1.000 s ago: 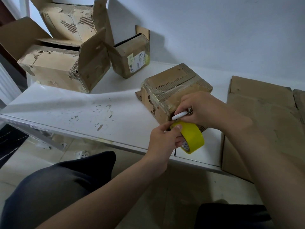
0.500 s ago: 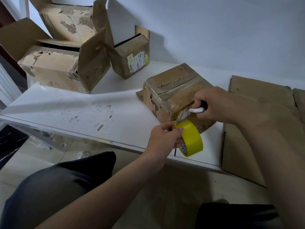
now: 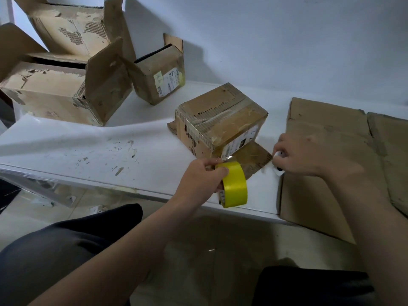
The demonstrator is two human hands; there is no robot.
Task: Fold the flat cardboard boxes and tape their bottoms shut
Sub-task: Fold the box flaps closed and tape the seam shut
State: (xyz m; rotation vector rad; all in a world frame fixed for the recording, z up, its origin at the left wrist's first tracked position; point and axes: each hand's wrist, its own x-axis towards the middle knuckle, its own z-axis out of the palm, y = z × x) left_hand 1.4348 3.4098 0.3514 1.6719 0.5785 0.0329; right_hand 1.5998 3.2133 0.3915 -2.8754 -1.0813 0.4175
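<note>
Head view: the right hand point(image 3: 302, 155), fingers curled round a white cutter point(image 3: 278, 154), has drawn clear of the taped box point(image 3: 220, 120) on the table point(image 3: 88, 146), the left hand point(image 3: 198, 175) gripping the yellow tape roll point(image 3: 235, 186) beside it, so this bottom looks sealed.

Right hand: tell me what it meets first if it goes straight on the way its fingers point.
Probably the cardboard flap lying flat beside the taped box, just left of the right hand; depth is unclear.

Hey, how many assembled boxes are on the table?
4: a box back left, a box before it, a small box mid-back, a box beside the tape. More may hide off-frame.
</note>
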